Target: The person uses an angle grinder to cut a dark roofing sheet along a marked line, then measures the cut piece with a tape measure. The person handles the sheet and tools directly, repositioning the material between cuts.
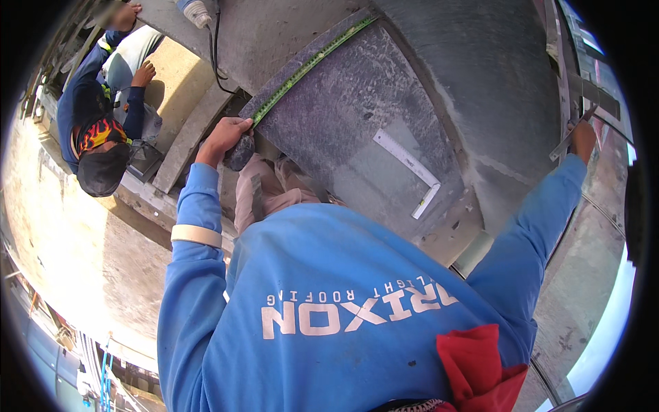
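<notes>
My left hand (225, 139) is closed at the slab's left corner, pinching the near end of a green tape measure (309, 65). The tape's blade runs along the far left edge of a dusty dark grey slab (309, 130); its case does not show clearly. Just below this hand is a dark rounded thing (239, 154) that I cannot make out. Far to the right, my right hand (583, 139) grips a flat grey metal-looking tool (561, 147), partly hidden by the fingers. A white L-shaped square (405, 159) lies on the slab between my hands.
A large curved dark grey surface (480, 75) borders the slab on the right. A corded power tool (196, 12) lies at the top, its black cord (215, 58) hanging down. At the left a co-worker (96, 137) in dark blue and a dark cap crouches beside a concrete ledge (195, 134).
</notes>
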Demonstrator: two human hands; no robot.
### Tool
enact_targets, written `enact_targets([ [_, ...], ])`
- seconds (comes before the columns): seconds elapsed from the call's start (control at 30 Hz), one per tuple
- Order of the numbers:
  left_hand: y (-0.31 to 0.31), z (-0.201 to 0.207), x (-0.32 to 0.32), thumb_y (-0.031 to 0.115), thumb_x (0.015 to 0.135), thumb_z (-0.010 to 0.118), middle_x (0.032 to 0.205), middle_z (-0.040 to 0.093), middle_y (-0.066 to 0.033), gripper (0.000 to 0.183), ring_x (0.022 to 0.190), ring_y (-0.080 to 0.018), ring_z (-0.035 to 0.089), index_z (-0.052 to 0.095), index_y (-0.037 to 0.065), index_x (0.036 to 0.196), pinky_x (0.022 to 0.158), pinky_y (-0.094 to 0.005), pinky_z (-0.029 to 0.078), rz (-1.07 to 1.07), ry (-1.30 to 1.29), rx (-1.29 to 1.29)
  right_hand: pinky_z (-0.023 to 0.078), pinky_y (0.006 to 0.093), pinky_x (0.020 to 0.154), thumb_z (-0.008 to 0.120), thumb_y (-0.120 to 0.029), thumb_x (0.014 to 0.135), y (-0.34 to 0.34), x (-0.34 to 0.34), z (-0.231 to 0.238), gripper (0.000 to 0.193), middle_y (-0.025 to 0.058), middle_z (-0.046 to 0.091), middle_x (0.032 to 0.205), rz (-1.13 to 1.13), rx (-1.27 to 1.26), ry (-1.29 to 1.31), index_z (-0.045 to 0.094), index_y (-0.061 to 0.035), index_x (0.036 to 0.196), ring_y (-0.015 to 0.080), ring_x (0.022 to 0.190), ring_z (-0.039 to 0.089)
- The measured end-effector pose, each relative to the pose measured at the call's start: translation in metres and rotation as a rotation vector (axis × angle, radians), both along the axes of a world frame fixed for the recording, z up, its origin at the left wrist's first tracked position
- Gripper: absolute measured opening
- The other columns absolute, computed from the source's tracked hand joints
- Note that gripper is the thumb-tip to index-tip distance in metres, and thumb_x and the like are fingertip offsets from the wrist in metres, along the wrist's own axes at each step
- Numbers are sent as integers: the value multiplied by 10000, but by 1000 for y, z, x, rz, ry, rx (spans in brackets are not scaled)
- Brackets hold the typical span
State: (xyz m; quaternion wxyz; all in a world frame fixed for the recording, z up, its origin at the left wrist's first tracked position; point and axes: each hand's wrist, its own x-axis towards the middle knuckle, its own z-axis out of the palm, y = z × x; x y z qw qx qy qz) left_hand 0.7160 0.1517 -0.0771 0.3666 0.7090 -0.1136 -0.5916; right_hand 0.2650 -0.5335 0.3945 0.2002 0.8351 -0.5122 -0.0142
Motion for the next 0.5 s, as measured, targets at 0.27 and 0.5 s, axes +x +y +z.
enact_targets([
  [0.27,7,8,-4,318,1007,664,809,712,-42,367,763,-134,598,758,-7,864,736,-325,484,39,-39,30,439,326,740,549,-376,1070,395,153,-185,463,113,636,978,21,912,-877,598,-12,1353,173,819,569],
  [0.5,4,23,1,309,1025,646,792,696,-22,348,735,-99,588,753,13,876,709,-296,479,-2,14,55,523,498,815,586,-138,993,457,217,-334,426,233,684,1004,385,1142,-308,541,-23,1401,399,961,673],
])
